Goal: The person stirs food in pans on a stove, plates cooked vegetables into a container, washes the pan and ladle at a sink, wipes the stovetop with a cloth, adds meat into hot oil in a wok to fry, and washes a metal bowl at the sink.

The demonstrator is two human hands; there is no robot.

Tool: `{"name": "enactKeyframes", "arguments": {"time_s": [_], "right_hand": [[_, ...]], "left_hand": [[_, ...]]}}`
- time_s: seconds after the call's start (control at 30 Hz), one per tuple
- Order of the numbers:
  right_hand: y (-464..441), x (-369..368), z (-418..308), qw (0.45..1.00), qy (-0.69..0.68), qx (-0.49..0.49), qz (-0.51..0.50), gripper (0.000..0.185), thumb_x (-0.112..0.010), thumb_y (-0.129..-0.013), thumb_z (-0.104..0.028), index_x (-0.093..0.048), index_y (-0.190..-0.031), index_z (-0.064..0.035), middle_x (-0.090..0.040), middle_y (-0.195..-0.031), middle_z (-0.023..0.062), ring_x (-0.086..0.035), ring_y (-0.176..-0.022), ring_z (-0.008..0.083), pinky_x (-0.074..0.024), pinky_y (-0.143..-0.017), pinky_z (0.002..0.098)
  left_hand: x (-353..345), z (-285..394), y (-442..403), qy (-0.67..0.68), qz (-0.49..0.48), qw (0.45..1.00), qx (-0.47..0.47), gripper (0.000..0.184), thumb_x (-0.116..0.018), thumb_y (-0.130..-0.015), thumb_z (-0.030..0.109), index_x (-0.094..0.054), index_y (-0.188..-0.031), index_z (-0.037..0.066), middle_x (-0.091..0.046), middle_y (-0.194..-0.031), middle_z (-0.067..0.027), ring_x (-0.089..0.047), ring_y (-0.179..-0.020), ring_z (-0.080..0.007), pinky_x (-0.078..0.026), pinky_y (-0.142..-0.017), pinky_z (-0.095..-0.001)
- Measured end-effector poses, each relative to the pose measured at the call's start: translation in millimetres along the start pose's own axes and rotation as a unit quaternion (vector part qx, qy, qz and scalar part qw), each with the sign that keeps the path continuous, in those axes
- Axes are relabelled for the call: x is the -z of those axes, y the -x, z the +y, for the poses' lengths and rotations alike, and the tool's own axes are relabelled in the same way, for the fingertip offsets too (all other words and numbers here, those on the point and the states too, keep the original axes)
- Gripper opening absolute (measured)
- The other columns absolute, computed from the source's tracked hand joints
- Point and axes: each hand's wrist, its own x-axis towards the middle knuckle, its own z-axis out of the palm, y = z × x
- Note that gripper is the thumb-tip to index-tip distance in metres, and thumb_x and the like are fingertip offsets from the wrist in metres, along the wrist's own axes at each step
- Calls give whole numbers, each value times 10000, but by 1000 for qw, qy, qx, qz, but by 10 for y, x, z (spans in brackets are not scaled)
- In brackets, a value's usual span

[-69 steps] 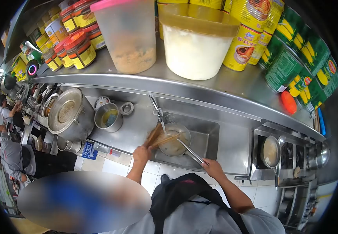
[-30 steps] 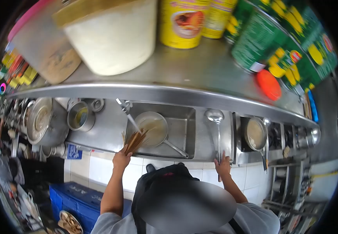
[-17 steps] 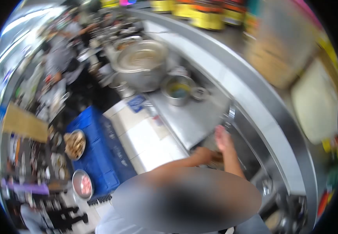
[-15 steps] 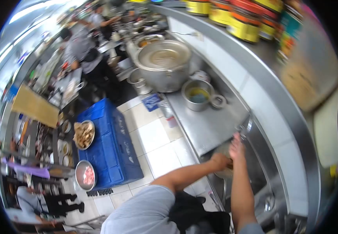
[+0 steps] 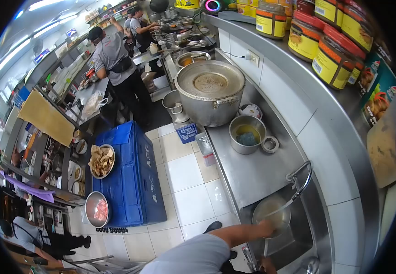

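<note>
My left hand (image 5: 266, 228) is over the near side of a round pan (image 5: 279, 210) in the metal sink (image 5: 299, 237). Its fingers are blurred, and anything in them is hidden. Water runs from the curved faucet (image 5: 305, 176) into the pan. Only part of my right hand (image 5: 268, 265) shows at the bottom edge, close to the end of the pan's handle (image 5: 266, 247); whether it grips the handle is unclear. At the lower right of the sink lies a metal ladle (image 5: 312, 264).
A lidded stockpot (image 5: 209, 100) and a smaller pot (image 5: 247, 147) stand on the counter (image 5: 252, 178). Blue crates (image 5: 138, 182) hold two bowls on top. Co-workers (image 5: 115, 61) stand at the upper left, another person (image 5: 29, 230) at the lower left. Jars (image 5: 332, 57) line the shelf.
The view has swung left toward the crates and co-workers. Earlier my left hand held a bundle of thin sticks, which no longer shows. My right hand, lately raised near the faucet, has dropped lower.
</note>
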Motion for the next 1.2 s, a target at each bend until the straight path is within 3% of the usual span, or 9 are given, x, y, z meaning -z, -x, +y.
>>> {"name": "enactKeyframes", "arguments": {"time_s": [0.17,0.23,0.27,0.37,0.5,0.6,0.73,1.0,1.2], "right_hand": [[639,476,-241,968,-214,-95,-89,431,-594,-974,-501,-541,-815,-103,-450,-593,8,-444,-489,191,-445,-501,358],[21,653,417,933,-246,-120,-235,599,-524,-943,-588,-625,-1288,-109,-696,-1158,229,-706,-981,310,-533,-835,541],[199,684,275,705,-513,-138,-470,419,-524,-977,-483,-669,-1005,-92,-679,-789,133,-636,-686,306,-503,-575,441],[836,433,-467,805,-496,-139,-295,493,-519,-999,-537,-555,-800,-87,-431,-500,23,-436,-399,164,-346,-388,326],[991,269,-468,763,-531,-56,-363,550,-534,-927,-673,-623,-845,-137,-550,-605,-24,-508,-487,126,-384,-418,253],[1569,263,-890,887,-396,10,-238,617,-420,-967,-688,-451,-731,-118,-387,-542,-38,-364,-440,124,-332,-454,289],[1713,390,-1156,831,-470,-118,-274,539,-380,-1010,-631,-431,-828,-127,-327,-532,-51,-279,-395,88,-271,-396,264],[1733,331,-1213,816,-505,-137,-246,512,-360,-1028,-608,-407,-842,-134,-265,-528,-72,-222,-386,56,-213,-368,239],[1909,460,-1418,868,-423,-155,-208,496,-395,-1025,-593,-408,-863,-125,-288,-544,-71,-235,-398,59,-207,-373,239]], "left_hand": [[936,-361,-108,15,-47,985,163,320,-628,-892,311,-757,-1065,75,-732,-1060,-134,-709,-1009,-289,-579,-800,-473],[1139,-422,378,100,16,992,81,305,-591,-896,307,-772,-954,69,-734,-1033,-150,-712,-986,-300,-573,-815,-482],[1149,-385,453,97,17,992,78,305,-591,-896,307,-772,-954,69,-734,-1033,-150,-712,-986,-300,-573,-815,-482],[1013,-210,517,-82,-88,978,-169,335,-566,-897,333,-773,-912,69,-739,-1003,-151,-718,-948,-308,-564,-807,-506],[617,-273,122,-22,30,999,-39,257,-593,-851,263,-765,-904,79,-741,-975,-128,-708,-869,-300,-562,-731,-519],[701,-656,60,-64,8,995,77,212,-653,-905,286,-770,-1006,140,-736,-1055,-82,-717,-956,-255,-585,-738,-430],[1073,-356,796,-51,-112,990,-70,376,-525,-961,336,-636,-1303,225,-674,-1245,-114,-655,-1155,-293,-528,-959,-433],[1170,-394,370,-56,6,996,69,324,-578,-931,295,-702,-1138,78,-715,-1090,-183,-697,-1057,-321,-545,-895,-456],[1090,-111,822,-50,-120,988,-88,278,-557,-949,236,-717,-1114,79,-734,-1054,-116,-723,-991,-284,-575,-836,-411]]}}
